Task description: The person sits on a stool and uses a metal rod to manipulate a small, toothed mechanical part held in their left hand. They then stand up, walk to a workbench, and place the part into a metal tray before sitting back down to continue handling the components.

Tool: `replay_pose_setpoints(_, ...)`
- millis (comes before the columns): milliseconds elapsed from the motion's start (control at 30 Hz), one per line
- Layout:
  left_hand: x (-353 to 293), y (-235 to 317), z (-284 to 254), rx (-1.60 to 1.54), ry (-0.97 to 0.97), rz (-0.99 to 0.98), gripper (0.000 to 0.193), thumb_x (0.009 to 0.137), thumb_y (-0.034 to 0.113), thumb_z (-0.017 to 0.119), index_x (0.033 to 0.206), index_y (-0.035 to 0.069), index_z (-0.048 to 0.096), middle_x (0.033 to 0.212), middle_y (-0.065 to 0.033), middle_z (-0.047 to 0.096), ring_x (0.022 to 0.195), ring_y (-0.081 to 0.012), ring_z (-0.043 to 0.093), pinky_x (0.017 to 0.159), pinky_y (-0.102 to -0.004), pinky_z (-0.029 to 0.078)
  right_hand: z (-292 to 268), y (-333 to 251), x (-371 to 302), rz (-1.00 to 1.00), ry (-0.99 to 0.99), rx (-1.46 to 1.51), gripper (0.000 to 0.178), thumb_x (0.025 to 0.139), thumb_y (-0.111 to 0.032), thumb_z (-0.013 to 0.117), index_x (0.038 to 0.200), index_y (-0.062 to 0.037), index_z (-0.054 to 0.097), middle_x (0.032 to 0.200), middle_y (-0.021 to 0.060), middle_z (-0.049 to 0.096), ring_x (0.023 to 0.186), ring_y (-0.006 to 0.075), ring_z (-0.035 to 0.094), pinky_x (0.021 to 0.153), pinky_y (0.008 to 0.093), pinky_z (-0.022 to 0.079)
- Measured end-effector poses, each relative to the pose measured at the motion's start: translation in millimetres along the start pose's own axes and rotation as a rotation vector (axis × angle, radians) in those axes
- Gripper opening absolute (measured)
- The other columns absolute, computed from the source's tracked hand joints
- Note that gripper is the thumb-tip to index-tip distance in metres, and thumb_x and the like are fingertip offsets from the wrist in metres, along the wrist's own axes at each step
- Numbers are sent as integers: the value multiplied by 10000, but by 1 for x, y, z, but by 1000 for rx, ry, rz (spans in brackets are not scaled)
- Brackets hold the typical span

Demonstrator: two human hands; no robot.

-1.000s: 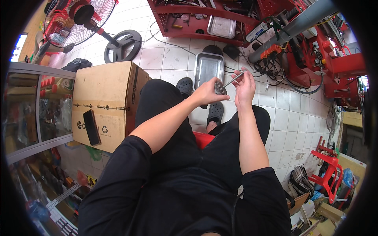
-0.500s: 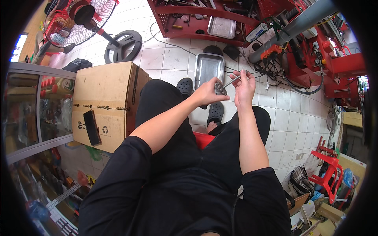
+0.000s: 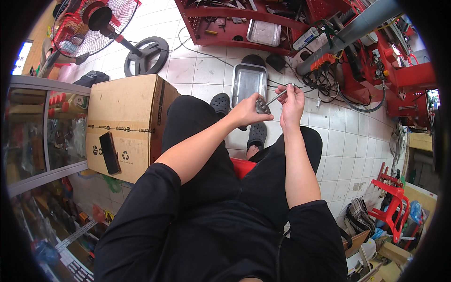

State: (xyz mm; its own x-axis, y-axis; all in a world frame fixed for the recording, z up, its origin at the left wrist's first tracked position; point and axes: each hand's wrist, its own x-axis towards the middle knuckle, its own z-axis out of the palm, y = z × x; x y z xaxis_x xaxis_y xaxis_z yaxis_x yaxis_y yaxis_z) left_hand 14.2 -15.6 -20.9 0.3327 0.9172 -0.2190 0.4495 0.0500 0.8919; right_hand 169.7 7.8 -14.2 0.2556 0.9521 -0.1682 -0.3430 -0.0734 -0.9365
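Observation:
Between my knees, my left hand (image 3: 248, 111) is closed around a small, dark grey metal part (image 3: 262, 106) with a lumpy, rounded outline. Its exact kind is too small to make out. My right hand (image 3: 291, 104) pinches a thin metal rod-like tool (image 3: 277, 97) between thumb and fingers. The rod slants down to the left, and its lower end meets the metal part. Whether that end sits in the part or only touches it, I cannot tell. Beyond my hands, a shallow rectangular metal tray (image 3: 236, 84) lies on the floor.
At my left stands a cardboard box (image 3: 123, 101) with a phone (image 3: 110, 153) on top, beside a glass cabinet (image 3: 47, 127). A fan (image 3: 101, 19) is at the far left. Ahead is a red tool cart (image 3: 206, 28); cables (image 3: 324, 84) lie at right, near a red stool (image 3: 392, 202).
Both hands keep nearly the same position and grip. The rod's upper end in my right fingers looks slightly shifted; otherwise the scene is the same.

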Motion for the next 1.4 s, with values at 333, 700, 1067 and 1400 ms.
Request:
replay_pose_setpoints(333,1,-2,1,33,16,4,758,630,459,795,1111,-42,492,923,-205,642,866,-291,641,771,-353,489,3,-4,-1,24,25,-21,219,954,-204,498,1083,-31,464,909,101,635,761,144,619,642,248,446)
replay_pose_setpoints(700,-5,15,-6,34,-21,-48,801,658,488,766,1185,-37,470,1060,-274,594,1029,-355,588,888,-385,444,5,-3,2,43,72,94,215,942,-223,520,1045,-38,483,837,93,626,659,150,612,572,237,436)
replay_pose_setpoints(1067,-6,9,-1,90,27,-65,810,652,487,766,1169,-58,462,967,-241,628,879,-305,630,780,-360,481,2,-3,-3,57,35,79,240,971,-253,459,1088,-57,535,833,55,628,691,130,618,598,242,470)
replay_pose_setpoints(1400,-7,14,0,10,-6,-34,762,659,462,774,1139,-49,475,979,-229,616,934,-311,614,823,-369,465,4,-10,-6,17,37,109,261,951,-209,510,1104,-2,467,835,106,615,685,170,617,610,257,481)
